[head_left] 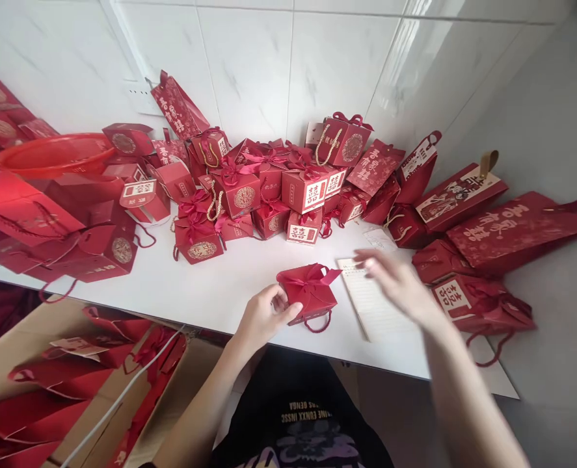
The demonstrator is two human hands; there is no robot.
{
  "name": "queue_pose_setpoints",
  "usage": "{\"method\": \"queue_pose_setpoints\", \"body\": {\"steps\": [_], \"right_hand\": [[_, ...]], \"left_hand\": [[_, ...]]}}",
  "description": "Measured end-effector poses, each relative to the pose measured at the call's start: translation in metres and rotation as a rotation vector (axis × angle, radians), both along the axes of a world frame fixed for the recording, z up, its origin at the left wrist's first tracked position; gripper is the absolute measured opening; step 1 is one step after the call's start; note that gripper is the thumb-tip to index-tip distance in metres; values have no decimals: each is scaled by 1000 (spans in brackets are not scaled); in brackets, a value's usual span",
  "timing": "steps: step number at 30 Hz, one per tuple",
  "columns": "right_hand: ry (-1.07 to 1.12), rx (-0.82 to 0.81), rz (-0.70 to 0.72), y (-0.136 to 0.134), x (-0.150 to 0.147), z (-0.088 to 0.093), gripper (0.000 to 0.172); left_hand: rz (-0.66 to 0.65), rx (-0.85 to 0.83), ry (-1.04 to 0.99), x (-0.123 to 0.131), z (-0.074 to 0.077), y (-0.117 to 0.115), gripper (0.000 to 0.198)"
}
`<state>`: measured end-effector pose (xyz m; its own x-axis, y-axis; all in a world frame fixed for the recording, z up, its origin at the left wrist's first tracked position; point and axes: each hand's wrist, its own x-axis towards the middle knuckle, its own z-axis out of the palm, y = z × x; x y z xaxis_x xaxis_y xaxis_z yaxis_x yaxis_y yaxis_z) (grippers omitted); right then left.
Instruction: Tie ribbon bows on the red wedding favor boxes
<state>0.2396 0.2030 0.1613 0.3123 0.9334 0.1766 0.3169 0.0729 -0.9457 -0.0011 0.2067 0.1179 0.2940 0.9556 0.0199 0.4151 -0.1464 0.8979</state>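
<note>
In the head view a small red gift box [310, 296] with a ribbon bow on its lid stands near the table's front edge. A dark red cord handle hangs at its front. My left hand [267, 312] is closed on the box's left side, thumb in front. To the right of the box lies a lined notepad [366, 305] with some handwriting at its top. Over the notepad my right hand [390, 279] is lifted, slightly blurred, its fingers stretched out and apart with nothing in them.
Many red gift boxes [239, 195] are piled along the tiled wall. More boxes and bags [517, 234] line the right side. An orange-red basket [49, 156] stands at the left. Below the white table [166, 292], a cardboard box [200, 370] holds red bags; a white cable crosses it.
</note>
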Motion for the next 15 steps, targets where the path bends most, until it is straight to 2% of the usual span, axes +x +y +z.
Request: {"method": "queue_pose_setpoints", "body": {"steps": [3, 7, 15], "right_hand": [[93, -128, 120, 5, -20, -19, 38], [204, -166, 105, 6, -48, -43, 46], [270, -175, 64, -18, -53, -55, 45]], "left_hand": [[23, 52, -12, 7, -1, 0, 28], [9, 68, -13, 6, -3, 3, 27], [119, -24, -115, 1, -1, 2, 27]]}}
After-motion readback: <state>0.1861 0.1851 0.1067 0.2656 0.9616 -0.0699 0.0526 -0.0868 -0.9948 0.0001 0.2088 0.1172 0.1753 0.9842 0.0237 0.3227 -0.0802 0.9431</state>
